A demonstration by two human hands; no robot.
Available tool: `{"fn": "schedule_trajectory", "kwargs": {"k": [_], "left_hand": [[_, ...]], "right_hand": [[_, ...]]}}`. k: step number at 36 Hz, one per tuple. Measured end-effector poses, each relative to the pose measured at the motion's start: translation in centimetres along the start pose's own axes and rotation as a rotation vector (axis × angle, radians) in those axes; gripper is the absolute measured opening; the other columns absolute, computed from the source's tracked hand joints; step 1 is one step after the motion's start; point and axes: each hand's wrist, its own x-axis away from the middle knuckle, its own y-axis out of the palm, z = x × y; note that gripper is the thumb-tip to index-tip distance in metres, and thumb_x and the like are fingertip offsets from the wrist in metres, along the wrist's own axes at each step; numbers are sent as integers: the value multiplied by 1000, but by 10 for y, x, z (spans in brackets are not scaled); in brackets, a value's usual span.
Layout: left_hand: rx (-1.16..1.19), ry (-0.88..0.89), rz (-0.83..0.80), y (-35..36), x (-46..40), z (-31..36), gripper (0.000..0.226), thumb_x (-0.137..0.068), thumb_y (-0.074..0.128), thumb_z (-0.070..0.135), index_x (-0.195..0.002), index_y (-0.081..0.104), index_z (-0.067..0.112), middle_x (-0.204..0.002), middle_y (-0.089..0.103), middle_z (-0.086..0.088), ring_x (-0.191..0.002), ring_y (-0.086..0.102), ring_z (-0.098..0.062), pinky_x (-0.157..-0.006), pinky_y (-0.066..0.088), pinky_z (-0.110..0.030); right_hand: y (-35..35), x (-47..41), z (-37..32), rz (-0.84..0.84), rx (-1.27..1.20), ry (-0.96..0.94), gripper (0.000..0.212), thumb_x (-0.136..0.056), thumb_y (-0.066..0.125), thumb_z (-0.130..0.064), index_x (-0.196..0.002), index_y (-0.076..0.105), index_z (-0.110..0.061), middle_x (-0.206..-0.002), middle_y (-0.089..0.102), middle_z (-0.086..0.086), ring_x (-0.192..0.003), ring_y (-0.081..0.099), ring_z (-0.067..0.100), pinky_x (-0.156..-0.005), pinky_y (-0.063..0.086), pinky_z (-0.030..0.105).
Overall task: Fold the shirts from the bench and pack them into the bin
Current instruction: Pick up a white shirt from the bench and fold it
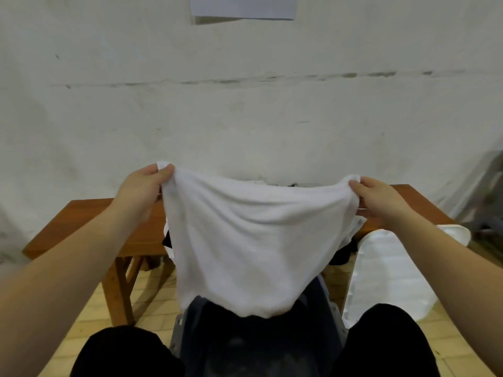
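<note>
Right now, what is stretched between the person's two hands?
A white shirt, held up by its top edge between the left hand and right hand; the head view shows it.

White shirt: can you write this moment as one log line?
step: spreading | white shirt: held up over bench | left hand: grips corner | right hand: grips corner

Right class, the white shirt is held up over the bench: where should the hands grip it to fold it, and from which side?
Grip the white shirt at its two top corners, from the outer sides, as the left hand and right hand do. Pinched there, the top edge spreads wide and the cloth hangs flat between them, above the wooden bench.
</note>
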Motion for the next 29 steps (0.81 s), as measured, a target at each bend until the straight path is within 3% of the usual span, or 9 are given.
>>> {"fn": "schedule_trajectory", "kwargs": {"k": [3, 6, 11, 15, 18, 22, 26, 29], "left_hand": [[-165, 42, 22, -15, -3, 5, 17, -97, 59, 31, -102, 68, 17, -97, 70, 3, -89, 67, -16, -82, 53, -32], [-244, 54, 49, -29, -13, 9, 19, -95, 62, 26, -108, 65, 13, -106, 68, -8, -92, 66, -24, -87, 54, -41], [-206, -131, 52, -41, -26, 7, 21, -96, 60, 18, -116, 60, 13, -106, 62, -11, -88, 60, -27, -74, 52, -38], [-198, -261, -51, -45, -27, 3, 20, -100, 49, 9, -104, 67, 16, -104, 63, -10, -88, 58, -26, -71, 49, -35], [-185, -254, -83, -45, -24, 3, 33, -101, 39, 2, -99, 68, 16, -107, 61, -12, -92, 58, -28, -75, 49, -38], [-176, -216, -75, -45, -23, 5, 32, -99, 38, -3, -96, 67, 9, -108, 61, -16, -95, 59, -29, -85, 50, -41], [-231, -143, -162, -44, -23, 4, 27, -92, 48, -10, -109, 63, 5, -109, 61, -13, -96, 60, -25, -84, 50, -34], [-562, 3, -189, -45, -25, -3, 30, -88, 62, 0, -113, 60, 16, -108, 61, -4, -103, 57, -25, -90, 46, -37]], "right_hand": [[-3, -2, -3, 17, 96, -27, 31, -102, 48, -37, -128, 58, -22, -115, 59, 2, -97, 59, 18, -64, 50, 24], [-7, -7, -8, 46, 51, -23, 33, -99, 53, -39, -128, 58, -24, -121, 58, 3, -98, 60, 17, -65, 51, 26], [-5, -12, -10, 33, -104, 82, 28, -98, 57, -38, -122, 59, -24, -115, 61, 2, -94, 59, 16, -68, 50, 31], [-4, -18, -8, -73, -180, 189, 17, -102, 52, -28, -114, 62, -22, -117, 61, 1, -99, 59, 17, -73, 50, 30], [-6, -19, -11, -160, -240, 205, 18, -104, 47, -17, -117, 60, -16, -122, 58, 6, -110, 57, 22, -86, 48, 34], [-8, -19, -17, -201, -321, 182, 26, -101, 42, 0, -118, 60, -8, -126, 57, 13, -111, 58, 22, -83, 51, 30], [-10, -20, -18, -227, -65, 64, 35, -94, 55, 0, -127, 59, -10, -123, 61, 12, -114, 60, 26, -100, 50, 37], [-9, -19, -18, -140, 226, -35, 24, -92, 64, -14, -111, 66, -27, -115, 65, 6, -108, 62, 26, -100, 51, 45]]}}
